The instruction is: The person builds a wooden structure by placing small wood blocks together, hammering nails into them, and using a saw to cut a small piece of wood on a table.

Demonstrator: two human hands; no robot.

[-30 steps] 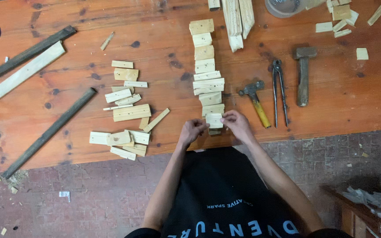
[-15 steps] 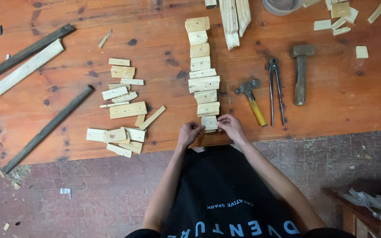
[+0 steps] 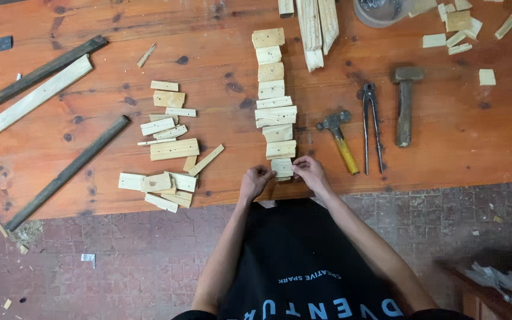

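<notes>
- We see our left hand and right hand meeting at the near edge of the wooden table, fingers curled narrow and pinching a small pale wood block from either side.
- The block sits at the near end of a row of wood pieces that runs straight away from us across the table, each piece touching or just beside the next.
- To our left lies a loose scatter of wood offcuts, well apart from the row.
- To our right, near the right hand, lie a yellow-handled hammer, a pair of pincers and a mallet, side by side but not touching.
- Far left, a long pale batten and two dark bars lie slantwise.
</notes>
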